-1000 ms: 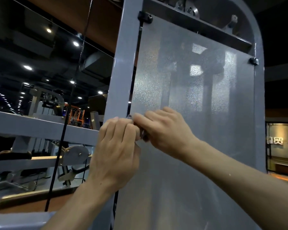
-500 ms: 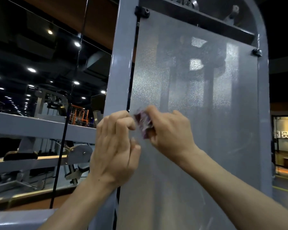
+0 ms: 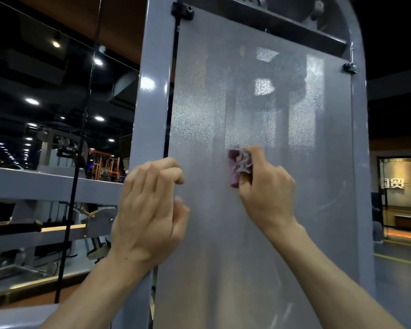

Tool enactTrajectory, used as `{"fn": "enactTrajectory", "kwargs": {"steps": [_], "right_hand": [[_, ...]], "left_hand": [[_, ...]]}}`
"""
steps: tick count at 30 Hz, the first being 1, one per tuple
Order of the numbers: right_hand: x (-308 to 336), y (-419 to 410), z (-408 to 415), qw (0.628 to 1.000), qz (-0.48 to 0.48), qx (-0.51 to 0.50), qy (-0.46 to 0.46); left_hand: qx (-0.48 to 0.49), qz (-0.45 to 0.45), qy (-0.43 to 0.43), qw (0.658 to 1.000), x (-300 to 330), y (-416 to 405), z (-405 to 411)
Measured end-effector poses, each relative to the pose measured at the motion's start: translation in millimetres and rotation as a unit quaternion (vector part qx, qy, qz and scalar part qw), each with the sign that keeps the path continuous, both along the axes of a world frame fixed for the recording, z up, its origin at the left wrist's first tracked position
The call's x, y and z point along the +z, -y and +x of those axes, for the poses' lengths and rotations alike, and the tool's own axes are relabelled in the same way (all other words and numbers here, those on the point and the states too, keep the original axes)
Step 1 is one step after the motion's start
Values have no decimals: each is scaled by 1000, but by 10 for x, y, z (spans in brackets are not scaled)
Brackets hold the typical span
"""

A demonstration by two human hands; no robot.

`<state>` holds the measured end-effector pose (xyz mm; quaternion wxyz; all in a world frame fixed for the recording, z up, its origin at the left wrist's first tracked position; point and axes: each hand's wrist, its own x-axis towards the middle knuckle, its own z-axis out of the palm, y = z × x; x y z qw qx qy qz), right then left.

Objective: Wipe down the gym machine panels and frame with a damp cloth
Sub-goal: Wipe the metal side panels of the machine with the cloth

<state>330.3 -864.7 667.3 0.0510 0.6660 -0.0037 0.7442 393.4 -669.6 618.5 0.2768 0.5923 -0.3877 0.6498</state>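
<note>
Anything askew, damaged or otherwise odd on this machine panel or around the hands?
Nothing stands out. The panel sits flat in the frame, both top clips in place. The right hand holds a purple cloth against it; the left hand holds nothing.

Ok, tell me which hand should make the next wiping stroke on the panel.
Right. The right hand already grips the cloth against the frosted panel; the left hand holds nothing, curled near the frame post.

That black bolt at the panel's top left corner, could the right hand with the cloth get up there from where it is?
Probably yes. The right hand presses the cloth on the panel below the bolt, with only bare panel between them.
</note>
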Motion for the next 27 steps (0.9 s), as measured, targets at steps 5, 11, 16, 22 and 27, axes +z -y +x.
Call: {"fn": "enactTrajectory", "kwargs": {"steps": [5, 11, 16, 22, 27], "right_hand": [[-222, -283, 156, 994, -100, 11, -43], [-117, 416, -74, 999, -21, -23, -30], [-154, 473, -110, 999, -6, -6, -40], [-133, 823, -195, 996, -42, -62, -54], [-116, 1234, -337, 995, 79, -50, -40]], "left_hand": [[54, 16, 3, 998, 2, 9, -8], [86, 33, 17, 996, 7, 24, 4], [137, 64, 38, 988, -7, 49, 52], [178, 79, 58, 979, -11, 80, 59], [201, 79, 67, 974, -19, 98, 83]]}}
